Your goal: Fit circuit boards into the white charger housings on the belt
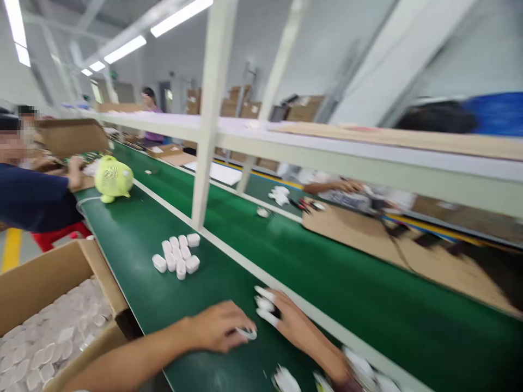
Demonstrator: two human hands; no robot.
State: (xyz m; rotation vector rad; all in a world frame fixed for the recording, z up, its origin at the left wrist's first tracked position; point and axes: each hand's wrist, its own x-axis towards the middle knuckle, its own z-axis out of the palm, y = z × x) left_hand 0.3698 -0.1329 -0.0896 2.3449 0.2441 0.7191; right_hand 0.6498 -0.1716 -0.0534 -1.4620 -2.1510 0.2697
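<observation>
Your left hand: curled low on the green belt counter, fingers closed on one small white plastic piece at the fingertips.
Your right hand: just beside the left, fingers spread flat on the belt, white finger cots on three tips; whether it holds anything you cannot tell, the picture is blurred.
Loose white pieces by your right forearm: about three or four, smeared by blur.
Risk: a forearm sweep could knock these off the belt edge; a fingertip pinch could let the piece slip.
Open brown cardboard box of clear plastic wrappers: one, at your left.
Cluster of small white rounded plastic pieces: about nine, packed touching; a nudge would scatter them.
Yellow-green round desk fan: one, farther up.
Other people: at least three.
</observation>
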